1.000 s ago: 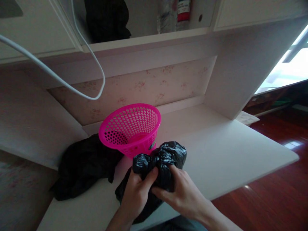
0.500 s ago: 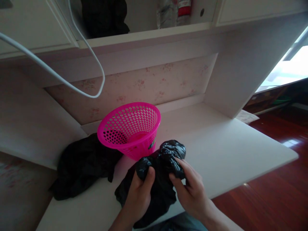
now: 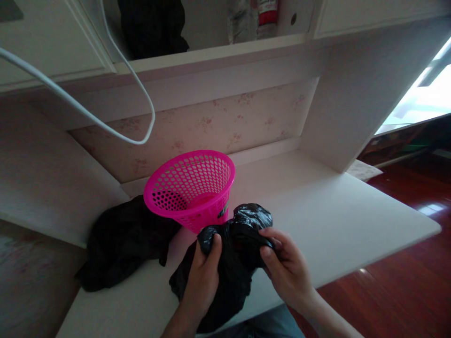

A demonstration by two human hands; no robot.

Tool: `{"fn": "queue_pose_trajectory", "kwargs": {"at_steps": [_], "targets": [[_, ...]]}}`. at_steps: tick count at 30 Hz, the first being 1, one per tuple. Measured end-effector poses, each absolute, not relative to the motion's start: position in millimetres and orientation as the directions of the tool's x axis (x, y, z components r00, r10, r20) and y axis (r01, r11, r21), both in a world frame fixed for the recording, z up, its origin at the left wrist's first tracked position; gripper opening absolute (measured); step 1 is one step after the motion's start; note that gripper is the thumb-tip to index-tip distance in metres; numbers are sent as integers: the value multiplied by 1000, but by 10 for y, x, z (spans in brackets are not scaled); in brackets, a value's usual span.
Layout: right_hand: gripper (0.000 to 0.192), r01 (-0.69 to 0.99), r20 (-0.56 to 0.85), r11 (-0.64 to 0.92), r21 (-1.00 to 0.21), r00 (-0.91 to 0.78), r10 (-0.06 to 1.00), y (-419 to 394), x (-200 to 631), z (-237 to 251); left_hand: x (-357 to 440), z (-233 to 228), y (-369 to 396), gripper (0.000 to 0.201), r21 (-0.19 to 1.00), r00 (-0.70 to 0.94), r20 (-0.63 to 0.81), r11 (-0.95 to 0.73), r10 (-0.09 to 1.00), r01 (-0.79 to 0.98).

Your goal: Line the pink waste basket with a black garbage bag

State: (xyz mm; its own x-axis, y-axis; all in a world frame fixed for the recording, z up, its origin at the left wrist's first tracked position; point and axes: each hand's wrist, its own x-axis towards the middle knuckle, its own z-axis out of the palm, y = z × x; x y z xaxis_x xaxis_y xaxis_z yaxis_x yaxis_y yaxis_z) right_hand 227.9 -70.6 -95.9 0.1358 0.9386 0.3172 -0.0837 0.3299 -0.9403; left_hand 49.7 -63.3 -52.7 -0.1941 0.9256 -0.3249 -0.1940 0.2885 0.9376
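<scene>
While both hands are pinching the crumpled black bag (image 3: pixel 232 244) over the tabletop (image 3: pixel 317 211), left hand (image 3: pixel 202 279) gripping its left lobe, right hand (image 3: pixel 287 267) gripping the right, bag's lower folds hanging off the edge, pink basket (image 3: pixel 192 188) sitting just beyond the grip, dark cloth (image 3: pixel 123 239) lying left, partly hidden.

Two bare hands, the left hand (image 3: pixel 202 277) and the right hand (image 3: pixel 287 267), grip one crumpled black plastic bag (image 3: pixel 234 253). One pink perforated basket (image 3: pixel 192 188), one heap of black cloth (image 3: pixel 123 241) and one white desk (image 3: pixel 331 220) appear, under one looping white cable (image 3: pixel 141 89).
</scene>
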Motion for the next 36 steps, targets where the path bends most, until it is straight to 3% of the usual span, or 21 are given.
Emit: {"fn": "queue_pose_trajectory", "kwargs": {"at_steps": [6,9,12,16,18,20,22,24,27,31,36], "targets": [[37,-14,499,500,-866,49,865,-698,2452,-738,531,-378,-609,64,898,-205,-343,256,917,-358],[28,95,557,557,-825,-25,830,-670,2566,-662,551,-273,-579,59,848,-188,-387,268,903,-457],[13,120,497,498,-859,-37,867,-620,2622,-661,542,-224,-588,50,792,-99,-437,330,894,-514],[6,-41,328,329,-944,27,944,-547,2512,-733,530,-217,-636,47,689,100,-508,473,856,-550],[3,14,384,384,-923,74,920,-552,2430,-755,532,-240,-647,49,698,126,-477,462,870,-547],[11,209,555,524,-826,137,821,-602,2382,-730,527,-291,-647,53,777,44,-424,388,905,-495],[27,420,720,634,-650,73,690,-678,2378,-648,511,-359,-646,59,871,-61,-355,307,933,-384],[43,518,768,699,-493,-119,630,-735,2400,-530,488,-417,-650,64,920,-94,-316,281,944,-274],[41,514,746,771,-376,-327,581,-722,2416,-380,459,-431,-662,71,944,-93,-313,298,945,-141],[22,429,763,785,-446,-276,584,-624,2378,-359,445,-346,-635,64,976,-106,-163,176,981,130],[22,349,694,685,-639,-121,710,-636,2374,-569,360,-421,-449,51,928,-250,68,31,966,372]]}}
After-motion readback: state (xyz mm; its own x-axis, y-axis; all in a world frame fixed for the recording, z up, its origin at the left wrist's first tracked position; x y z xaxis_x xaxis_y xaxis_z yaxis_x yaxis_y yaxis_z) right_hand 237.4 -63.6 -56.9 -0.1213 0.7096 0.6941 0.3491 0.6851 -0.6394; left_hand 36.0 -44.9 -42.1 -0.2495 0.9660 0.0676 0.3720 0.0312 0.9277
